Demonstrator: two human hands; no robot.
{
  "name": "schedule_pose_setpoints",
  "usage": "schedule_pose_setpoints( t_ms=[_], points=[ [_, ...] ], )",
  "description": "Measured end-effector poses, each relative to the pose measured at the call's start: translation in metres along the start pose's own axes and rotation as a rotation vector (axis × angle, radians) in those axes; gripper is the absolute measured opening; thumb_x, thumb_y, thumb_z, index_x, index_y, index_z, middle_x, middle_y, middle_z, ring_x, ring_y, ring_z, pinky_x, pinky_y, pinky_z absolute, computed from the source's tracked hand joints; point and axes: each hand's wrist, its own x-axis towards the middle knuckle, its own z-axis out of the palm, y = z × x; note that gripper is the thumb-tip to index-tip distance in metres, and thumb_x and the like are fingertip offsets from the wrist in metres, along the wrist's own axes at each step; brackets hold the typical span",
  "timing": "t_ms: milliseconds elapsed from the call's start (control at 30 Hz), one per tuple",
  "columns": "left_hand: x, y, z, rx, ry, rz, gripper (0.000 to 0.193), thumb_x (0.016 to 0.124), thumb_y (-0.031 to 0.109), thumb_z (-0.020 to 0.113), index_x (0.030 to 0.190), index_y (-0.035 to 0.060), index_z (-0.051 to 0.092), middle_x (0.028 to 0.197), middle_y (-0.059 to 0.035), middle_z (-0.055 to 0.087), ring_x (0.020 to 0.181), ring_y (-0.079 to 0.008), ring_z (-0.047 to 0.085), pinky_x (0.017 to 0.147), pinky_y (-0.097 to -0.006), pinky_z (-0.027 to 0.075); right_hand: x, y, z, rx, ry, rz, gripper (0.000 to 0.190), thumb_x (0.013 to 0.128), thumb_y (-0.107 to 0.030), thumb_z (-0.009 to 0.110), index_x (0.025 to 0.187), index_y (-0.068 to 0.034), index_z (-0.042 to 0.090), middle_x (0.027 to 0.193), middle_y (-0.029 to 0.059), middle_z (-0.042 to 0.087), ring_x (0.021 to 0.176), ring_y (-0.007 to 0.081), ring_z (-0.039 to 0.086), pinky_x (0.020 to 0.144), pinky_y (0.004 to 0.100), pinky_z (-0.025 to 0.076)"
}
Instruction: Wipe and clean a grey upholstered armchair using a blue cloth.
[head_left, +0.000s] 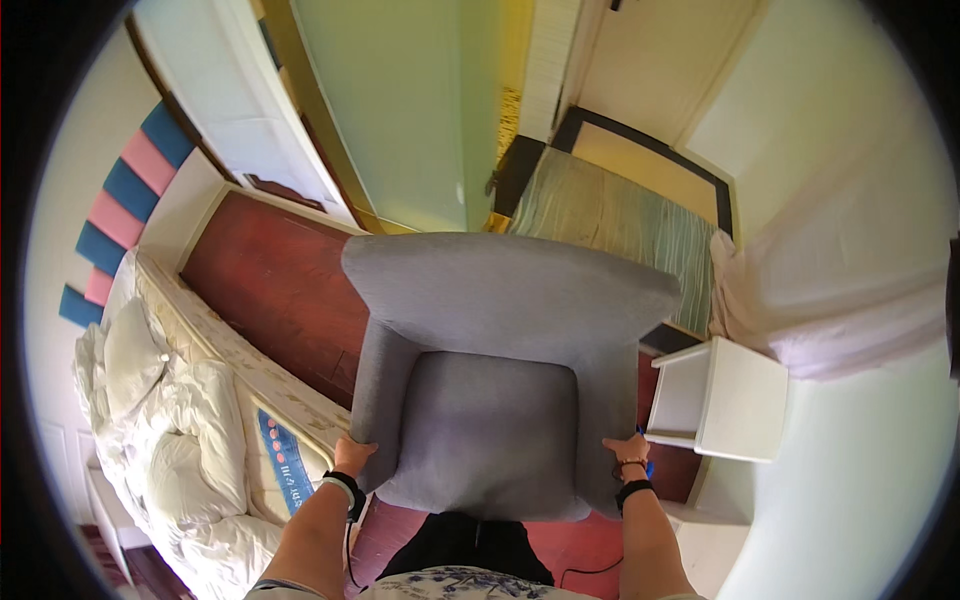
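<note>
A grey upholstered armchair (491, 420) stands right before me, its seat towards my body and its high back on the far side. My left hand (352, 455) grips the front of the armrest on the left, thumb on top and fingers hidden on the outer side. On the other armrest, my right hand (628, 448) holds the front end in the same way. Both wrists wear black bands, and a thin cable hangs near each arm.
Left is a mattress (262, 405) with a crumpled white duvet (199, 450). Red flooring (270, 285) shows beyond it. A white shelf unit (742, 397) and a gathered pale curtain (795, 300) stand right. Behind the chair are a patterned mat (607, 202) and a frosted glass panel (390, 112).
</note>
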Motion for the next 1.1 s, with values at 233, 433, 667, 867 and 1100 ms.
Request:
schedule_pose_setpoints(
  t_ms=[233, 433, 667, 867, 1100],
  points=[
    [-0.024, 0.028, -0.003, 0.003, 0.026, 0.034, 0.047, 0.062, 0.022, 0.069, 0.102, 0.0002, 0.056, 0.09, -0.0219, 0.061, 0.089, -0.0327, 0.059, 0.078, -0.0361, 0.045, 0.041, 0.043, 0.02, 0.067, 0.055, -0.084, 0.066, 0.046, -0.03, 0.08, 0.099, 0.002, 0.058, 0.097, 0.0179, 0.061, 0.087, 0.0313, 0.059, 0.076, 0.0371, 0.048],
    [-0.027, 0.029, -0.006, -0.017, 0.061, -0.003, 0.047, 0.063, 0.027, 0.069, 0.098, -0.0019, 0.057, 0.09, -0.0231, 0.061, 0.089, -0.0351, 0.057, 0.078, -0.038, 0.044, 0.036, 0.037, 0.017, 0.303, 0.06, -0.057, 0.063, 0.046, -0.017, 0.082, 0.097, 0.007, 0.056, 0.093, 0.018, 0.062, 0.082, 0.0288, 0.061, 0.07, 0.0357, 0.05],
    [-0.037, 0.034, -0.013, -0.037, 0.11, -0.016, 0.039, 0.062, 0.025, 0.069, 0.09, -0.001, 0.061, 0.078, -0.0216, 0.062, 0.079, -0.0339, 0.06, 0.072, -0.037, 0.047, 0.038, 0.004, 0.003, 0.189, 0.015, -0.124, 0.061, 0.043, -0.027, 0.079, 0.095, 0.0, 0.062, 0.093, 0.0169, 0.063, 0.086, 0.0315, 0.061, 0.076, 0.0365, 0.048],
    [-0.025, 0.015, -0.009, -0.148, 0.217, -0.083, 0.041, 0.059, 0.025, 0.072, 0.086, -0.0034, 0.06, 0.072, -0.0198, 0.062, 0.073, -0.0308, 0.062, 0.067, -0.0356, 0.048, 0.083, -0.09, -0.001, -0.107, 0.029, -0.319, 0.061, 0.046, -0.029, 0.079, 0.096, 0.0, 0.062, 0.094, 0.0191, 0.062, 0.088, 0.0324, 0.06, 0.077, 0.0373, 0.048],
    [-0.009, -0.051, -0.01, -0.358, 0.347, -0.303, 0.048, 0.058, 0.026, 0.073, 0.089, -0.008, 0.059, 0.076, -0.0218, 0.063, 0.074, -0.0319, 0.063, 0.067, -0.0359, 0.049, 0.069, -0.277, 0.033, -0.338, -0.038, -0.547, 0.066, 0.048, -0.03, 0.08, 0.104, -0.001, 0.059, 0.105, 0.0205, 0.058, 0.099, 0.032, 0.055, 0.085, 0.039, 0.044]
  ],
)
